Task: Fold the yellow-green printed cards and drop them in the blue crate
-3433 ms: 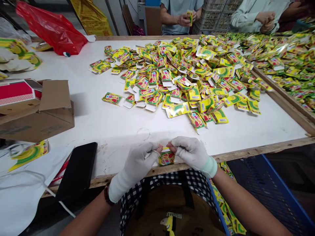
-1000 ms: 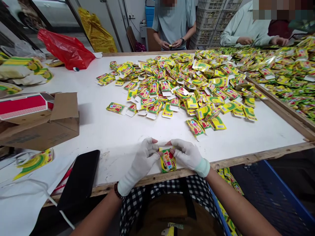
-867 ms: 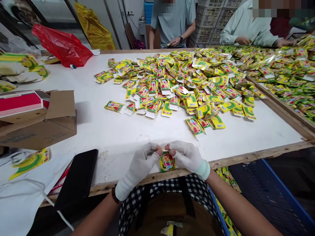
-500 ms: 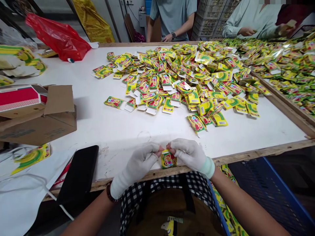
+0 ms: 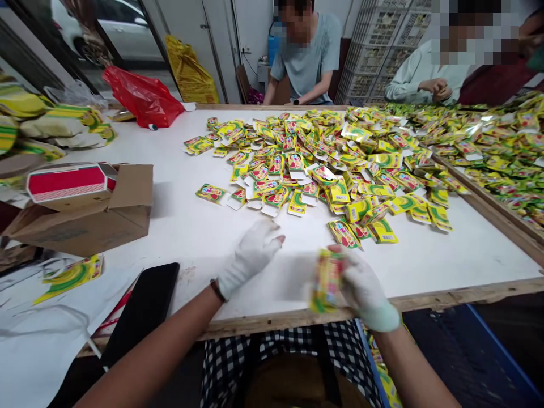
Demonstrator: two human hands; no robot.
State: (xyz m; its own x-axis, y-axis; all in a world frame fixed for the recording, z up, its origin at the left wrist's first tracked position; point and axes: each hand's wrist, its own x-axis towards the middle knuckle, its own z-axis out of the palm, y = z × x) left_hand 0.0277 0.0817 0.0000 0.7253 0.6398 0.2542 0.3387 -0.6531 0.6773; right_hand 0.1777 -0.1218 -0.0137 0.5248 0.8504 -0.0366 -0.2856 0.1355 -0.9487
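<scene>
In my gloved right hand is a small yellow-and-green box, blurred by motion, held above the table's front edge. My left hand, gloved with bare fingertips, reaches forward over the white tabletop with fingers stretched out and nothing in them. It is just short of the heap of small boxes, many with white flaps sticking out. Nearest to my right hand on the table lies a box with a red picture at the heap's front.
A cardboard carton and a black phone-like slab lie at left. Behind are a red plastic bag and two people. A wooden strip separates another heap at right. Below the edge sits a blue crate.
My hands have parted. The right has moved right with the small box, while the left has let go and moved forward toward the heap. The view has tilted up.
</scene>
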